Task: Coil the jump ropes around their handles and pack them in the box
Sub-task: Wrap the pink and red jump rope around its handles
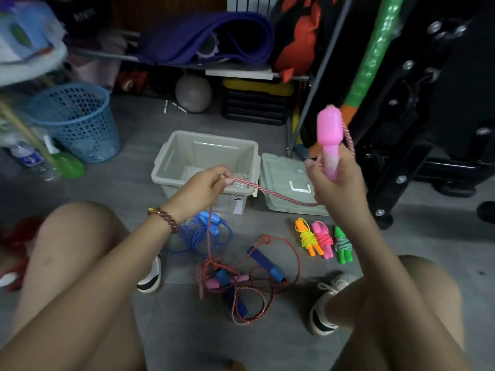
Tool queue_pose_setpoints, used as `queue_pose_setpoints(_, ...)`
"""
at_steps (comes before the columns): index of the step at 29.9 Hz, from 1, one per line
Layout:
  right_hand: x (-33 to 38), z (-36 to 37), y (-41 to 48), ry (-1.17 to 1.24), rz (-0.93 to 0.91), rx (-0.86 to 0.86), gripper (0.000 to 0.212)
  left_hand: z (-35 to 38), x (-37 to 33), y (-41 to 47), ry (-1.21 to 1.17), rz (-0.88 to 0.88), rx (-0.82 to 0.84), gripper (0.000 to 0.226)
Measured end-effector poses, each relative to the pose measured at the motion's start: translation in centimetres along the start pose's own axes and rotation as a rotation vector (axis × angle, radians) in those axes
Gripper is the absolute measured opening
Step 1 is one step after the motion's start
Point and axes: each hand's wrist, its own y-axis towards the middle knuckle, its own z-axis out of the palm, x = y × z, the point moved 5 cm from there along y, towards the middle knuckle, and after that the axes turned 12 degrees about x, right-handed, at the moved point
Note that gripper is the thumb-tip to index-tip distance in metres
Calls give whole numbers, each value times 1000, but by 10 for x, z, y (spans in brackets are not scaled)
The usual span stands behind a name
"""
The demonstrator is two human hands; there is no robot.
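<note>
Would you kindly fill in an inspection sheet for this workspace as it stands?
Surface: grey tiled floor.
Job's things: box open, lid beside it; three coiled ropes lined up; blue rope and a tangle lie loose.
Clutter: basket and bottle at left.
Hands: left hand pinches the striped rope; right hand grips the pink handle upright.
Cables: nothing seen.
Surroundings: ball and a mat behind the box.
</note>
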Motion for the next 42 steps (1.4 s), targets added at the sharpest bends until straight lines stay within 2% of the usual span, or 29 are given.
queue_pose_setpoints(2, -1, 6, -1, -191, 21, 44, 27, 0, -21, -7, -102, 99, -63, 15)
queue_pose_setpoints(4, 2, 22, -3, -327, 14, 188, 30, 2, -38, -13, -196, 152, -110, 10)
queue_pose_setpoints(7, 3, 56, -6, -424, -23, 390, 26, 11, -56, -18, -351, 271, -35, 3)
queue_pose_setpoints(9, 1, 63, -3, -411, -52, 348, 25, 14, -62, -20, -419, 325, 21, 6)
queue_pose_setpoints(11, -1, 62, -1, -392, -79, 289, 14, 14, -64, -21, -468, 344, 34, 6)
queue_pose_setpoints(15, 2, 55, 1, -361, -135, 288, 20, 18, -56, -16, -521, 312, 53, 8)
queue_pose_setpoints(17, 1, 48, 1, -538, -167, 245, 22, 26, -47, -13, -472, 288, 121, 9)
queue_pose_setpoints(19, 2, 39, 0, -829, -259, 115, 21, 35, -35, -11, -374, 245, 160, 14)
queue_pose_setpoints(21, 1, 32, 1, -923, -347, 81, 17, 41, -21, -8, -304, 201, 174, 21)
queue_pose_setpoints(23, -2, 29, 2, -737, -333, 193, 15, 44, -10, -6, -284, 168, 184, 21)
queue_pose_setpoints(25, -1, 25, 2, -358, -240, 271, 21, 48, -1, -4, -261, 119, 214, 17)
queue_pose_setpoints(27, 6, 22, -3, 126, -149, 231, 9, 52, 7, -3, -209, 67, 270, 20)
queue_pose_setpoints(29, 4, 17, -3, 492, -73, 153, 10, 55, 15, -3, -181, 22, 316, 26)
queue_pose_setpoints(31, -1, 10, -2, 574, -1, 66, 10, 54, 20, -2, -197, -36, 299, 28)
queue_pose_setpoints(33, -4, 5, -3, 337, 48, 3, 6, 46, 18, -1, -242, -74, 194, 25)
queue_pose_setpoints(35, -10, 7, -3, 28, 89, 18, 13, 36, 6, -1, -286, -52, 35, 20)
queue_pose_setpoints(37, -15, 15, -4, -175, 121, 133, 33, 26, -14, -4, -287, 26, -97, 16)
queue_pose_setpoints(40, -16, 33, -8, -525, 91, 335, 81, 19, -47, -17, -317, 184, -188, 17)
queue_pose_setpoints(42, -13, 46, -10, -638, 7, 379, 87, 18, -64, -24, -355, 277, -170, 17)
